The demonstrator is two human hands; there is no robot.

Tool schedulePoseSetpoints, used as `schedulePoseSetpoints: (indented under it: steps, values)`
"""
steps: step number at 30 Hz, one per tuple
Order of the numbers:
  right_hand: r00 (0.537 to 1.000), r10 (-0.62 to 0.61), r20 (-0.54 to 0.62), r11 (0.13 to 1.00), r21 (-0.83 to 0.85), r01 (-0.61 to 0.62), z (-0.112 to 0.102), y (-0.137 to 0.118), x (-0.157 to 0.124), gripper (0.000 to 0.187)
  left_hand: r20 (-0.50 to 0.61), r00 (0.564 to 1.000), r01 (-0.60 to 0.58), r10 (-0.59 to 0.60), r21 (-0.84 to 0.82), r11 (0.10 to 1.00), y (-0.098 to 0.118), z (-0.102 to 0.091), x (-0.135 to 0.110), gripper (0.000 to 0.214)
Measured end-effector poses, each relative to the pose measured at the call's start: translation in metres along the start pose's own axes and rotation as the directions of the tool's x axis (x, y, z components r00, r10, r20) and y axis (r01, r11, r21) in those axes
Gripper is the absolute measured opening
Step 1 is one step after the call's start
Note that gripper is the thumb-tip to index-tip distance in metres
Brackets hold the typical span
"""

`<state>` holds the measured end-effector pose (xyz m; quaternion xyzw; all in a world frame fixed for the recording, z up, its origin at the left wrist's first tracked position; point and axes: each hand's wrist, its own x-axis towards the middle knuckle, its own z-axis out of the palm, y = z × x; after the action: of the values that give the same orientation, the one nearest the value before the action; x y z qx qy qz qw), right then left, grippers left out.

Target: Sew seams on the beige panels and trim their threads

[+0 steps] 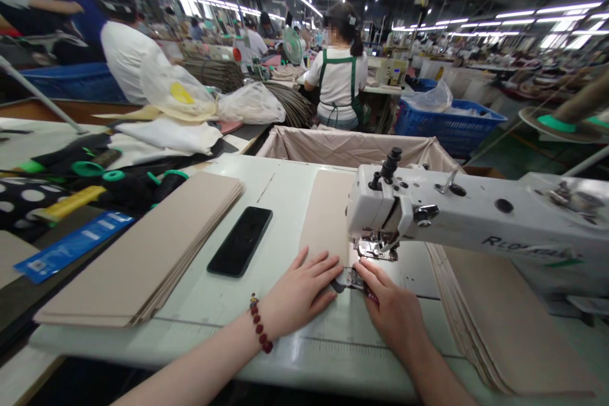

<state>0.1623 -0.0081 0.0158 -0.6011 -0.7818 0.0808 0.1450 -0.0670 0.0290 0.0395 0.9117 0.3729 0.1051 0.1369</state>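
Observation:
My left hand (299, 292) lies flat with fingers spread on the near end of a beige fabric strip (326, 216) that runs away from me under the sewing machine head (476, 212). My right hand (392, 307) rests just right of it, fingertips pinched at the strip's edge beside the presser foot (375, 248). A red bead bracelet (259, 327) circles my left wrist. What the right fingers hold is too small to name.
A black phone (240, 241) lies left of the strip. A beige stack (137, 254) sits at the left, another stack (504, 317) at the right. A cloth-lined bin (352, 146) stands behind the table. Other workers sit beyond, near a blue crate (450, 127).

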Motion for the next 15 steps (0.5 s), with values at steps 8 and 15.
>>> schedulePoseSetpoints:
  steps: [8,15]
  values:
    - [1.000,-0.009,-0.008,1.000,-0.011,0.008,-0.005,-0.001,0.000,0.058,-0.060,0.998,0.020,-0.020,0.006,1.000,-0.018,0.009,0.022,0.054]
    - [1.000,-0.019,-0.008,1.000,0.023,0.019,0.000,0.002,0.001,0.056,-0.082,0.996,0.034,-0.033,0.004,0.999,-0.021,0.015,0.025,0.055]
